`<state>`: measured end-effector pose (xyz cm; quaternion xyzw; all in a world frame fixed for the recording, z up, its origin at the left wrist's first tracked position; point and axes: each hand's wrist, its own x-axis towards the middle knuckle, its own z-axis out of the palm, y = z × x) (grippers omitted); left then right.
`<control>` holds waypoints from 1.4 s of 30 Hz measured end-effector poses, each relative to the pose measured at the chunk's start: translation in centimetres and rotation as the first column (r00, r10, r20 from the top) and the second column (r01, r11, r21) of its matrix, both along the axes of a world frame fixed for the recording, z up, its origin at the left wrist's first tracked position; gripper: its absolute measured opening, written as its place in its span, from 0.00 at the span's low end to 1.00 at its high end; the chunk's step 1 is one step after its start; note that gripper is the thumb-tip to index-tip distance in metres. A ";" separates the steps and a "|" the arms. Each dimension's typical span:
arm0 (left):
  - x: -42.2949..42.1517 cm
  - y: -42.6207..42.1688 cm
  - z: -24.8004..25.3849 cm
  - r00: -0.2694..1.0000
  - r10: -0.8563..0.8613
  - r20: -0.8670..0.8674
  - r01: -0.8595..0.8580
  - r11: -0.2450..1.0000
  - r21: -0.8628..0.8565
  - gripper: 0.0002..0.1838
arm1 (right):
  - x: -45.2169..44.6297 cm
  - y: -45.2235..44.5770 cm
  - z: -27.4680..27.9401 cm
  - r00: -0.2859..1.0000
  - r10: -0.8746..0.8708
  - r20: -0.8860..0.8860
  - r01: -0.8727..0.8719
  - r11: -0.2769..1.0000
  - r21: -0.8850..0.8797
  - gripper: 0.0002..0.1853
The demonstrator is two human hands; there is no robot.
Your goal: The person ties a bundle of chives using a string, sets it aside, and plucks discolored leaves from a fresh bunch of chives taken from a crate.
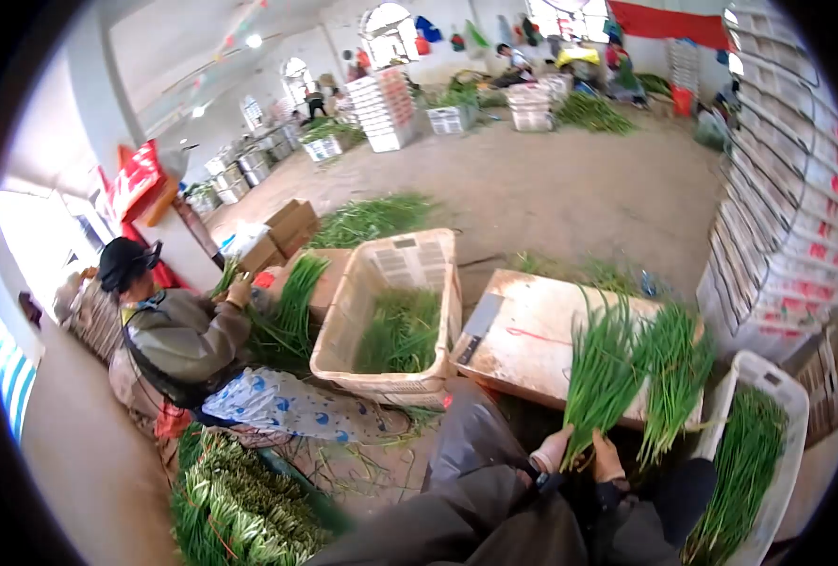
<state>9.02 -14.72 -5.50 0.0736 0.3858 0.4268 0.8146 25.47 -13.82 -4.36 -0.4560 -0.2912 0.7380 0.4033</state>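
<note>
My left hand (553, 449) is closed on the lower ends of a bunch of chives (603, 363), long and green with leaves fanned out over a pale board (522, 363). My right hand (607, 457) grips the same stems from the other side, close to the left. To the right, a second bunch of chives (669, 391) lies on the board with its ends over the near edge. A broad-bladed knife (482, 328) rests at the board's left end, and a thin red string (537, 334) lies near the middle.
A crate (796, 396) of chives stands at my right, below tall stacked crates (782, 208). Left of the board is a larger crate (447, 274) with loose greens. A co-worker (169, 321) sits at the left, handling greens, near a bundled pile (249, 500).
</note>
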 end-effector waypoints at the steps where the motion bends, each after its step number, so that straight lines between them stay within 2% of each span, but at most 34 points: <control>1: 0.4 0.3 -2.2 0.999 0.013 -0.049 -0.013 1.000 0.007 0.21 | -0.1 0.0 0.8 0.999 0.017 0.037 -0.015 0.998 -0.053 0.22; 2: 0.6 0.5 -1.7 0.995 0.021 -0.096 -0.020 1.000 0.010 0.19 | -0.4 0.3 0.1 0.998 -0.018 -0.060 0.018 1.000 -0.002 0.21; 4: 1.2 0.3 -0.8 0.997 0.078 -0.015 -0.078 0.997 -0.015 0.16 | -0.4 0.2 0.2 0.992 -0.065 -0.104 0.070 0.997 0.044 0.20; 6: 2.5 0.4 -1.0 0.955 0.179 -0.237 -0.140 0.975 0.174 0.16 | -0.8 -0.1 2.1 0.993 -0.101 -0.068 0.110 0.984 0.143 0.20; 7: 2.8 0.4 -0.9 0.912 0.157 -0.380 -0.037 0.952 0.305 0.18 | -1.0 0.1 2.1 0.986 -0.136 -0.095 0.148 0.980 0.132 0.19; 8: 2.5 0.3 -0.9 0.652 0.162 -0.740 0.228 0.890 0.396 0.20 | -1.0 0.2 2.1 0.985 -0.142 -0.094 0.154 0.978 0.140 0.20; 10: 2.9 -0.1 -1.4 0.339 0.286 -0.896 0.383 0.828 0.409 0.22 | -1.0 -0.4 3.3 0.987 -0.129 -0.100 0.145 0.974 0.176 0.21; 11: 2.8 -0.8 1.0 0.188 0.210 -0.960 0.454 0.848 0.274 0.21 | -1.3 -0.6 3.4 0.989 -0.117 -0.089 0.132 0.974 0.182 0.22; 12: 2.8 -1.6 3.8 0.124 0.166 -0.978 0.482 0.852 0.206 0.17 | -1.2 -1.0 2.9 0.991 -0.106 -0.077 0.118 0.975 0.187 0.22; 13: 3.0 -2.7 5.4 0.091 0.199 -0.976 0.508 0.833 0.217 0.16 | -1.4 -1.0 2.0 0.994 -0.106 -0.040 0.111 0.978 0.174 0.20; 15: 3.5 -3.3 4.9 0.031 0.261 -0.965 0.528 0.815 0.238 0.15 | -1.6 -1.2 0.6 0.995 -0.081 -0.052 0.086 0.990 0.115 0.18; 18: 3.1 -4.4 7.7 0.104 0.126 -0.987 0.570 0.806 0.163 0.19 | -1.6 -1.5 -0.6 0.986 -0.134 -0.099 0.132 0.991 -0.021 0.17; 20: 2.9 -5.0 6.2 0.108 0.144 -0.984 0.656 0.733 0.179 0.20 | -0.9 -1.2 -2.0 0.982 -0.151 -0.112 0.140 0.985 -0.102 0.16; 21: 3.0 -5.1 5.1 0.109 0.154 -0.982 0.699 0.691 0.186 0.21 | -0.4 -1.0 -2.1 0.983 -0.180 -0.047 0.169 0.970 -0.173 0.13; 22: 2.9 -5.5 5.4 0.119 0.131 -0.984 0.723 0.668 0.176 0.25 | -0.1 -1.2 -1.1 0.984 -0.174 -0.032 0.167 0.974 -0.152 0.13; 24: 2.7 -6.3 5.1 0.191 0.255 -0.948 0.692 0.650 0.314 0.22 | 0.3 -1.8 0.9 0.986 -0.166 -0.002 0.165 0.980 -0.115 0.13; 25: 2.4 -6.7 5.9 0.237 0.252 -0.938 0.642 0.684 0.346 0.21 | 0.4 -1.4 -0.2 0.981 -0.189 -0.042 0.180 0.971 -0.158 0.13; 27: 1.8 -7.4 8.7 0.330 0.254 -0.909 0.529 0.748 0.401 0.17 | 0.7 -2.1 1.3 0.980 -0.158 -0.119 0.140 0.980 -0.140 0.12; 28: 1.9 -7.6 9.8 0.356 0.315 -0.880 0.393 0.804 0.447 0.14 | 0.8 -2.2 2.2 0.978 -0.139 -0.156 0.119 0.984 -0.130 0.12; 29: 1.7 -7.2 8.6 0.436 0.348 -0.830 0.259 0.835 0.486 0.14 | 0.6 -2.0 3.1 0.971 -0.139 -0.196 0.118 0.987 -0.113 0.12; 30: 1.5 -6.7 7.4 0.509 0.384 -0.771 0.122 0.854 0.506 0.15 | 1.0 -2.2 4.0 0.965 -0.036 -0.259 0.029 0.999 -0.030 0.13; 31: 1.6 -6.1 6.3 0.626 0.371 -0.686 -0.039 0.893 0.448 0.16 | 0.8 -2.2 4.9 0.932 -0.037 -0.360 0.012 0.997 -0.070 0.12; 33: 1.9 -6.8 6.5 0.861 0.224 -0.458 -0.140 0.968 0.210 0.20 | 0.7 -2.8 6.8 0.829 0.007 -0.559 -0.080 0.991 -0.106 0.13; 34: 2.0 -7.6 8.0 0.942 0.162 -0.295 -0.148 0.987 0.069 0.22 | 0.3 -3.7 7.8 0.832 -0.021 -0.554 -0.063 0.989 -0.132 0.14; 36: 1.6 -8.1 5.7 0.998 -0.064 0.011 0.065 0.991 -0.120 0.27 | -0.7 -5.1 8.9 0.834 -0.083 -0.545 -0.025 0.982 -0.189 0.15; 37: 1.9 -9.4 7.4 0.999 -0.033 0.021 0.036 0.990 -0.136 0.26 | -0.7 -5.1 7.5 0.856 -0.086 -0.510 -0.034 0.975 -0.221 0.16; 38: 3.0 -8.6 3.4 0.990 0.084 0.113 -0.081 0.996 -0.033 0.28 | -0.3 -4.6 3.8 0.902 -0.087 -0.424 -0.016 0.973 -0.232 0.17; 40: 3.8 -8.7 4.9 0.956 0.011 0.294 -0.054 0.989 0.137 0.29 | -0.6 -5.7 2.9 0.964 -0.084 -0.253 0.043 0.985 -0.164 0.17; 41: 3.5 -8.8 5.5 0.965 0.005 0.264 -0.064 0.974 0.217 0.29 | -0.1 -6.0 3.3 0.967 -0.038 -0.252 -0.022 0.972 -0.234 0.17; 42: 2.6 -8.5 5.0 0.970 -0.009 0.245 -0.064 0.956 0.286 0.29 | 0.3 -5.6 0.9 0.938 0.095 -0.334 -0.140 0.984 -0.113 0.17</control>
